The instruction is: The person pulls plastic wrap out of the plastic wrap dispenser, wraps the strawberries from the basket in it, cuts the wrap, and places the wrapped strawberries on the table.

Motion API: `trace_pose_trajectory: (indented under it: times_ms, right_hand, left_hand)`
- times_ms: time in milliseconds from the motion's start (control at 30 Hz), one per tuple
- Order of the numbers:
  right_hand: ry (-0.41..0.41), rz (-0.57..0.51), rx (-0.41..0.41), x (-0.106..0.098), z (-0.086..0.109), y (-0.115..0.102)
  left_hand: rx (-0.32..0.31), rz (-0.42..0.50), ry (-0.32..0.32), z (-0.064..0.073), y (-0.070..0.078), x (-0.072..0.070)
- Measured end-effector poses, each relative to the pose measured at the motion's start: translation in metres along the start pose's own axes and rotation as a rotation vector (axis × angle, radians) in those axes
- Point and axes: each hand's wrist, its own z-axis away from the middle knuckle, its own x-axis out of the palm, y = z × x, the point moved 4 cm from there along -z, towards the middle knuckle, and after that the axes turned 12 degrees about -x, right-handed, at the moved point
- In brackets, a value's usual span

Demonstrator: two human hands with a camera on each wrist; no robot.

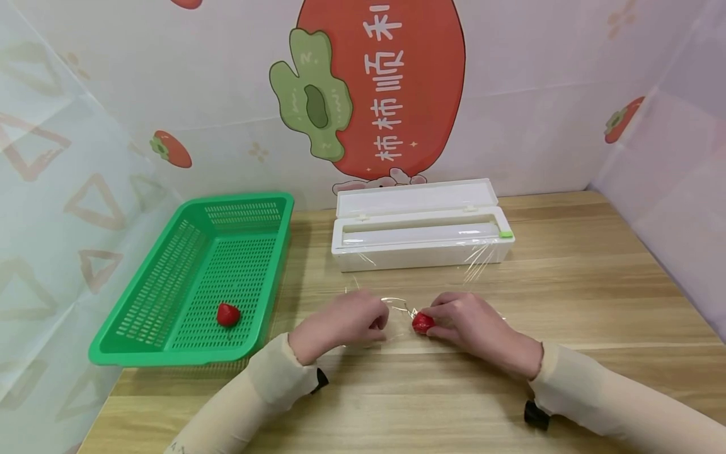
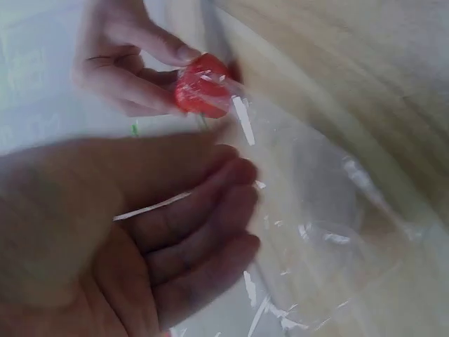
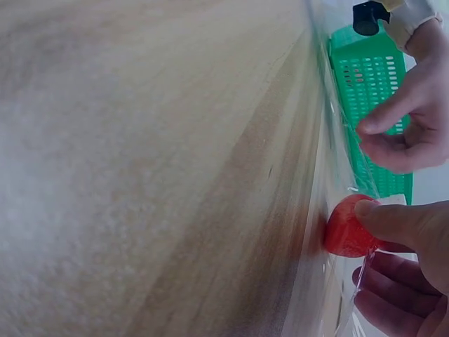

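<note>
My right hand (image 1: pixel 466 321) pinches a small strawberry-like red fruit (image 1: pixel 422 323) between thumb and fingers, low over the table. Clear plastic film (image 2: pixel 330 189) lies by the fruit and stretches between the two hands, catching the light. To the left, my left hand (image 1: pixel 354 318) has its fingers bent, the thumb close to the fingertips. In the left wrist view its fingertips (image 2: pixel 245 172) are right beside the film; whether they grip it I cannot tell. A second red fruit (image 1: pixel 228 314) sits in the green basket (image 1: pixel 278 265).
Behind the hands stands a long white film box (image 1: pixel 422 255), its lid (image 1: pixel 416 197) raised and a roll (image 1: pixel 420 234) inside. A green slider (image 1: pixel 506 234) is at its right end. The wooden table (image 1: pixel 595 277) meets printed cloth walls (image 1: pixel 539 139) at the back and sides.
</note>
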Motion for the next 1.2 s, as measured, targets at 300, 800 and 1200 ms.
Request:
trace_pose_trajectory:
  times_ms: [300, 800, 1200]
  right_hand:
    - [-0.001, -0.009, -0.014, 0.0, -0.001, 0.002]
    - [-0.026, -0.022, -0.009, 0.0, -0.005, 0.001]
    - [-0.019, -0.019, -0.034, 0.001, -0.006, 0.001]
  left_hand:
    - [0.058, -0.156, 0.127, -0.014, 0.019, 0.017]
    - [0.063, -0.077, 0.034, -0.004, -0.001, 0.001]
    - [-0.093, -0.066, 0.007, 0.009, -0.026, -0.014]
